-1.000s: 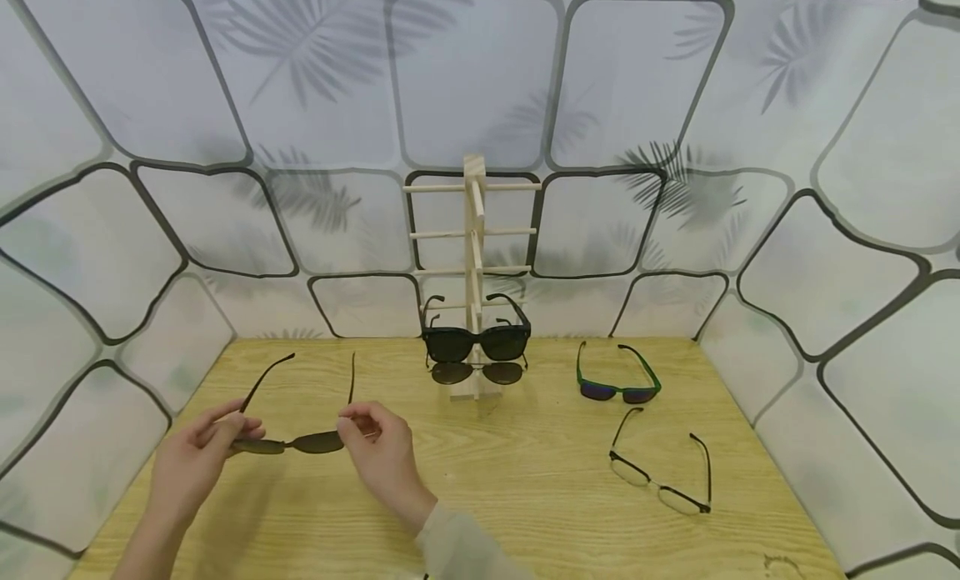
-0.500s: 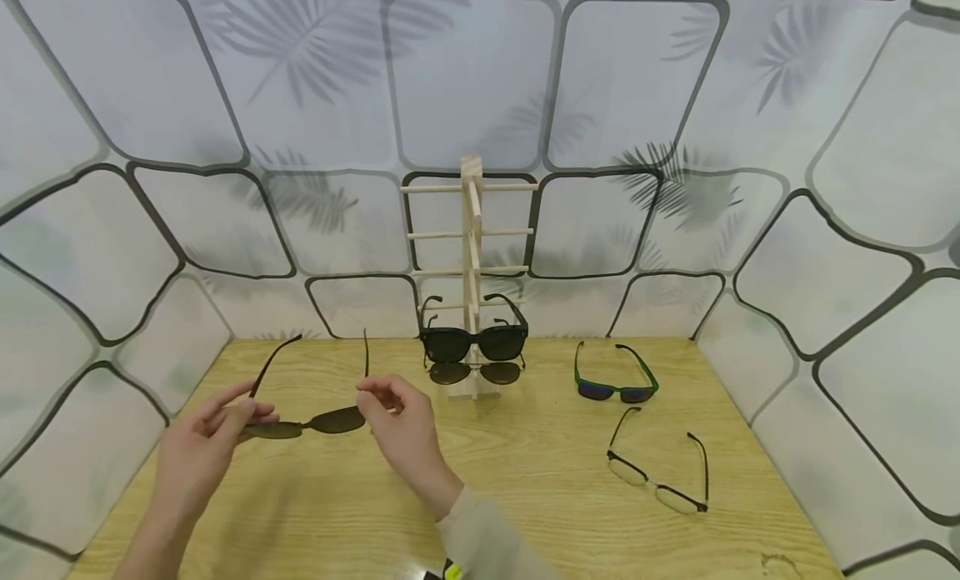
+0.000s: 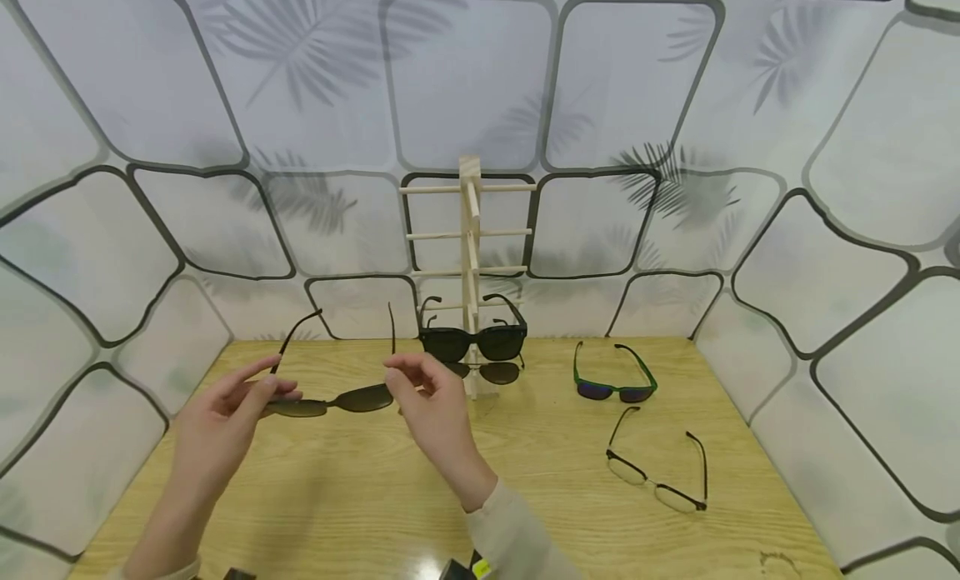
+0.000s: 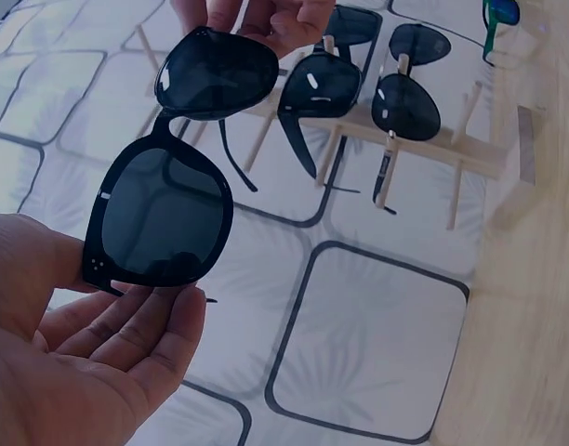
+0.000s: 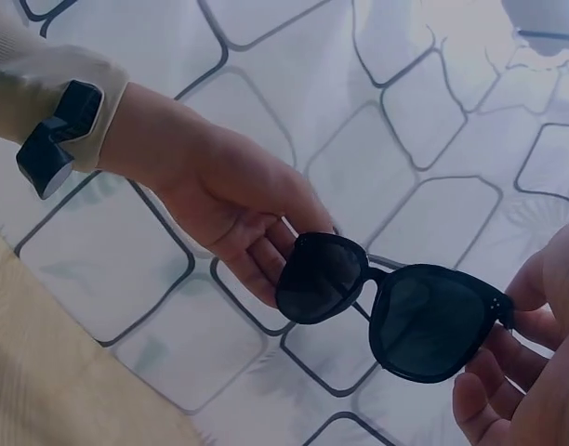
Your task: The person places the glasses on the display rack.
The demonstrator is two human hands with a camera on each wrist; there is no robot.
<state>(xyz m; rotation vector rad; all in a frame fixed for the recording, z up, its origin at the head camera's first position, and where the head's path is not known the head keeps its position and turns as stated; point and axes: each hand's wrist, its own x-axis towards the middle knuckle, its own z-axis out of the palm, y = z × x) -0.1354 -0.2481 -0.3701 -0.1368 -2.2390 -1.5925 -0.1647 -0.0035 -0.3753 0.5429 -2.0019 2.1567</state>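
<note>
here both hands hold one pair of dark sunglasses (image 3: 333, 399) in the air above the left part of the wooden bench (image 3: 525, 472), temples open and pointing away. the left hand (image 3: 217, 417) pinches the frame's left end, the right hand (image 3: 431, 409) pinches its right end, so each grip is closed on the sunglasses. just beyond the right hand stands a wooden rack (image 3: 471, 255) carrying two dark pairs (image 3: 474, 343) on its lowest rungs. green-framed sunglasses (image 3: 613, 378) and thin clear glasses (image 3: 660, 473) lie on the bench to the right, well apart from the hands.
</note>
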